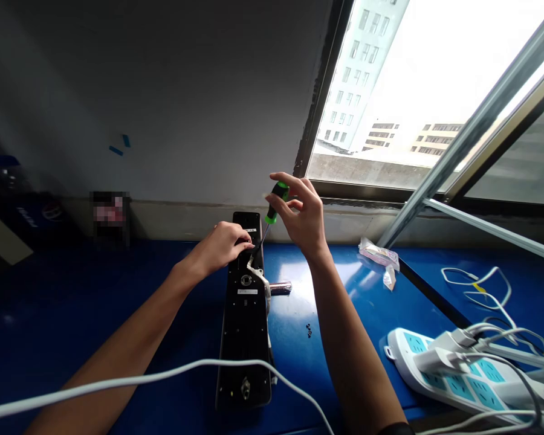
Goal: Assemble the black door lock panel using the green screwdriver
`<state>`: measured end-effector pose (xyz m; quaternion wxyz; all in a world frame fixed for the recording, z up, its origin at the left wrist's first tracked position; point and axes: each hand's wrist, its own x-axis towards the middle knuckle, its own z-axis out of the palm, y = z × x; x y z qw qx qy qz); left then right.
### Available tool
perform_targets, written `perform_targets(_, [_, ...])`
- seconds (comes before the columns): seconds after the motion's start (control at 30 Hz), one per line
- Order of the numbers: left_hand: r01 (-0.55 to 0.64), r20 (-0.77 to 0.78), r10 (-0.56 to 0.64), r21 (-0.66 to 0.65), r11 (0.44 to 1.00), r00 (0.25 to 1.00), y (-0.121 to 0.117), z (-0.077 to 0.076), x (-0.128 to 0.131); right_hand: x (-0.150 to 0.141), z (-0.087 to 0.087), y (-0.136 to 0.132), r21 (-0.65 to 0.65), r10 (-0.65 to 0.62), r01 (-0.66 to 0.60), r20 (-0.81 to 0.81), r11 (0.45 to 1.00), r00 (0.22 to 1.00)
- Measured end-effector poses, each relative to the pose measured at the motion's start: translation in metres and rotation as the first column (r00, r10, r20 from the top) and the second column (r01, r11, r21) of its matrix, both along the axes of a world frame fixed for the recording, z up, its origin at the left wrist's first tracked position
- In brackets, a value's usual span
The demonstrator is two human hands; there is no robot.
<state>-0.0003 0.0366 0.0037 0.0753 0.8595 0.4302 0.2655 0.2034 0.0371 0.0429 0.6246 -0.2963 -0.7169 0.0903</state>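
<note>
Black door-lock plate lies flat on the blue bench top, just under the left hand's fingertips and running back toward the person. The left hand sits on its upper end with the fingers curled down and together, bearing on the plate. Whether they pinch anything small there is hidden. The right hand is raised just beside it, its thumb and fingers closed narrowly around a green-and-black screwdriver, high on the handle. The shaft slants down toward the left fingertips, and its tip is lost behind them, so any contact with the plate cannot be told.

With only fingertips on the handle and the shaft leaning, the hold looks light on downward pressure; the palm behind the handle and the shaft square to the plate would likely be steadier. A white ribbon cable crosses the plate just below the left fingers, and it is best kept clear of the tip. Small black screws lie on the bench right of the plate, near a chrome lever handle.
</note>
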Motion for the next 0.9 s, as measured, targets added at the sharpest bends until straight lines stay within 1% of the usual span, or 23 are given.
perform_targets(0.03, [0.002, 0.000, -0.002, -0.007, 1.000, 1.000, -0.0003, 0.0005, 0.0001, 0.0010, -0.0001, 0.0005, -0.004, 0.028, -0.028, 0.011, 1.000, 1.000])
perform_targets(0.13, [0.002, 0.003, -0.002, -0.017, 1.000, 1.000, -0.0011, 0.0017, 0.0004, 0.0034, -0.0007, 0.0017, -0.059, 0.166, -0.163, 0.036, 0.985, 0.986])
perform_targets(0.17, [0.003, 0.006, -0.003, -0.017, 1.000, 1.000, -0.0013, 0.0020, 0.0003, 0.0035, -0.0009, 0.0018, -0.071, 0.181, -0.178, 0.029, 0.981, 0.983])
perform_targets(0.2, [0.004, 0.008, -0.004, -0.017, 1.000, 1.000, -0.0014, 0.0021, 0.0003, 0.0033, -0.0010, 0.0016, -0.075, 0.168, -0.166, 0.022, 0.983, 0.986])
perform_targets(0.3, [0.005, 0.004, -0.005, -0.014, 1.000, 1.000, -0.0009, 0.0016, -0.0004, 0.0017, -0.0003, 0.0004, -0.030, 0.053, -0.054, -0.010, 0.998, 0.999])
perform_targets(0.37, [0.010, 0.000, -0.010, -0.008, 1.000, 1.000, -0.0002, 0.0008, -0.0011, 0.0013, 0.0007, -0.0006, -0.014, 0.026, -0.026, -0.004, 1.000, 1.000])
perform_targets(0.4, [0.013, 0.000, -0.013, -0.004, 1.000, 1.000, 0.0002, 0.0004, -0.0015, 0.0015, 0.0011, -0.0012, -0.021, 0.050, -0.050, 0.012, 0.999, 0.999])
perform_targets(0.5, [0.017, 0.001, -0.017, 0.001, 1.000, 1.000, 0.0007, -0.0004, -0.0021, 0.0021, 0.0017, -0.0024, -0.077, 0.201, -0.195, 0.068, 0.978, 0.977])
perform_targets(0.53, [0.016, -0.001, -0.016, 0.004, 1.000, 1.000, 0.0006, -0.0005, -0.0021, 0.0018, 0.0017, -0.0027, -0.088, 0.227, -0.221, 0.071, 0.971, 0.971])
perform_targets(0.57, [0.014, -0.003, -0.014, 0.009, 1.000, 1.000, 0.0004, -0.0004, -0.0020, 0.0012, 0.0015, -0.0028, -0.087, 0.228, -0.222, 0.066, 0.971, 0.972])
perform_targets(0.6, [0.014, -0.006, -0.014, 0.013, 1.000, 1.000, 0.0002, -0.0004, -0.0019, 0.0003, 0.0012, -0.0028, -0.079, 0.203, -0.198, 0.056, 0.977, 0.978])
perform_targets(0.7, [0.014, -0.015, -0.014, 0.018, 1.000, 1.000, -0.0005, -0.0003, -0.0018, -0.0026, 0.0004, -0.0026, -0.027, 0.066, -0.065, 0.015, 0.997, 0.998])
perform_targets(0.77, [0.015, -0.017, -0.014, 0.019, 1.000, 1.000, -0.0008, -0.0002, -0.0019, -0.0026, 0.0003, -0.0025, -0.009, 0.013, -0.013, 0.006, 1.000, 1.000])
perform_targets(0.8, [0.014, -0.017, -0.014, 0.018, 1.000, 1.000, -0.0009, -0.0002, -0.0020, -0.0018, 0.0002, -0.0026, -0.013, 0.021, -0.021, 0.017, 1.000, 1.000])
perform_targets(0.83, [0.012, -0.016, -0.011, 0.016, 1.000, 1.000, -0.0010, 0.0000, -0.0020, -0.0007, 0.0002, -0.0029, -0.028, 0.055, -0.054, 0.038, 0.998, 0.998])
perform_targets(0.9, [0.007, -0.017, -0.007, 0.012, 1.000, 1.000, -0.0013, 0.0004, -0.0018, 0.0019, 0.0002, -0.0033, -0.086, 0.159, -0.151, 0.095, 0.985, 0.983])
